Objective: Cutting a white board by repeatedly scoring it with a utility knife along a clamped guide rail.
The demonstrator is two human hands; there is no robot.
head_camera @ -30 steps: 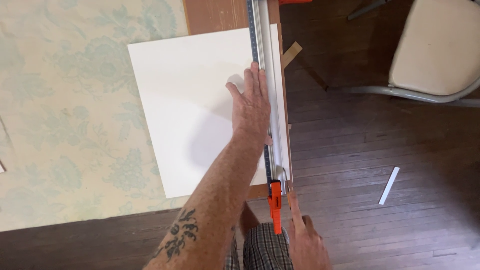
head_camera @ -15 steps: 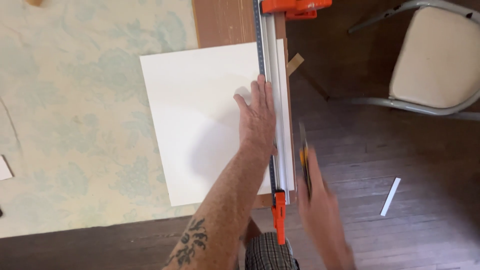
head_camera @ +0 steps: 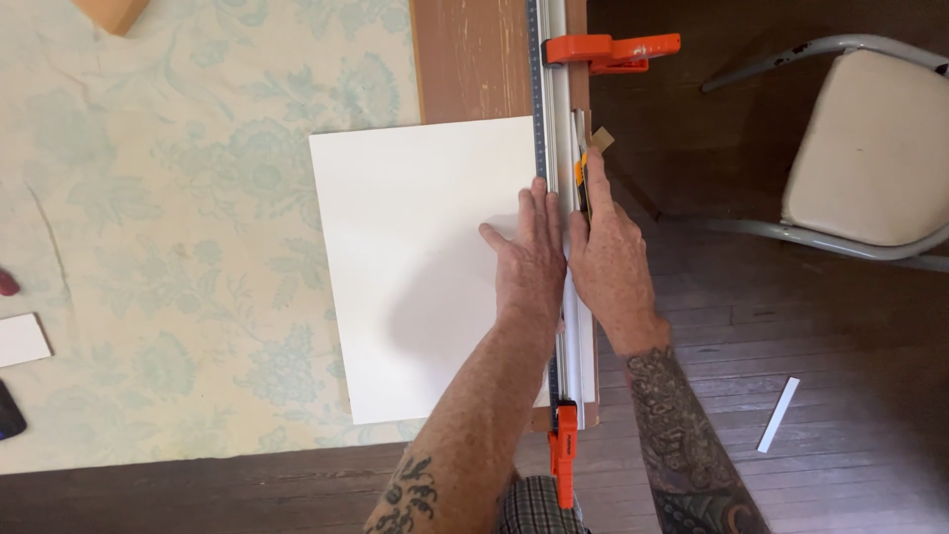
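A white sheet (head_camera: 415, 267) lies on a table covered with a pale floral cloth (head_camera: 168, 227). A long metal straightedge (head_camera: 550, 89) runs along the sheet's right edge, held by orange clamps at the far end (head_camera: 608, 49) and the near end (head_camera: 563, 460). My left hand (head_camera: 529, 259) presses flat on the sheet, fingertips against the straightedge. My right hand (head_camera: 605, 255) grips an orange utility knife (head_camera: 583, 170), its tip set against the straightedge's right side near the sheet's far edge.
A brown board (head_camera: 473, 59) lies under the sheet and straightedge. A cushioned metal-framed chair (head_camera: 870, 148) stands at the right on the dark wooden floor. A white paper strip (head_camera: 777, 415) lies on the floor. Small objects sit at the cloth's left edge (head_camera: 20, 341).
My right hand rose from beside my lap to the straightedge, bringing the knife up to the sheet's far end. My left hand stayed pressed on the sheet. The view shifted slightly.
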